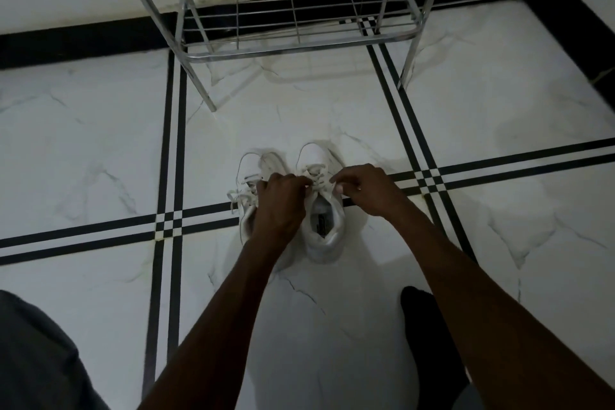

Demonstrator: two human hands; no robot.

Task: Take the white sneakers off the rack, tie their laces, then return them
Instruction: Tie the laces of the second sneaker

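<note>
Two white sneakers stand side by side on the floor in front of me, toes pointing at the rack. The right sneaker shows its open collar. Over its tongue, my left hand and my right hand each pinch a strand of its laces. The left sneaker is half hidden under my left wrist, and a tied bow of lace lies across it at its left side. The chrome shoe rack stands beyond them with nothing on its lower shelf.
The floor is white marble tile with black double stripes. A black skirting runs along the white wall behind the rack. My dark-socked foot rests at lower right and my grey-trousered knee at lower left.
</note>
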